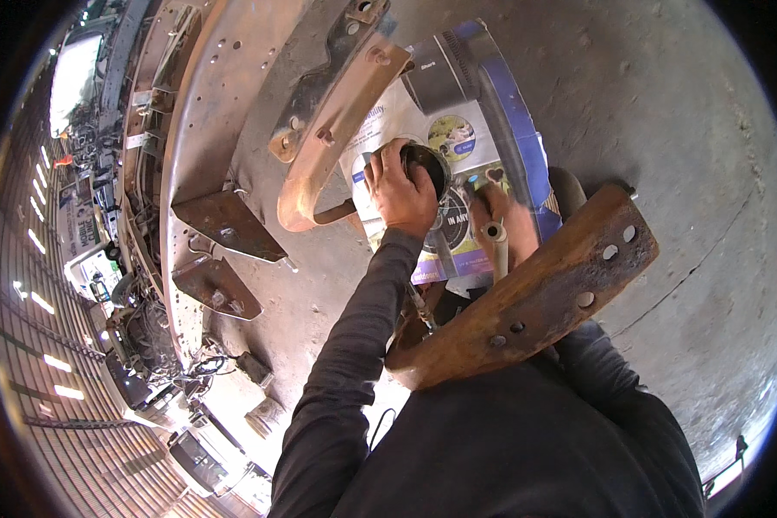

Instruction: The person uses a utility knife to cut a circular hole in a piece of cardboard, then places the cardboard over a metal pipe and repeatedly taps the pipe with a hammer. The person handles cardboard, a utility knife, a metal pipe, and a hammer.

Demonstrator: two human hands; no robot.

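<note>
While I look down through the head camera, a flattened printed cardboard box (483, 147), blue-edged with white and green panels and round picture labels, lies on the concrete floor (665, 104) at about 12 o'clock from me. On it sits a small dark round can (430, 166). My left hand (400, 192) is clenched over the can's rim at its 8 o'clock side, fingers curled down onto it. My right hand (502, 220), just at 4 o'clock of the can, is closed around a pale handle (497, 246) that stands up toward me; what its far end carries I cannot tell. A rusty steel bracket (535, 298) with round holes crosses over my right forearm. A curved rusty metal piece (337, 129) lies at 10 o'clock of the can.
</note>
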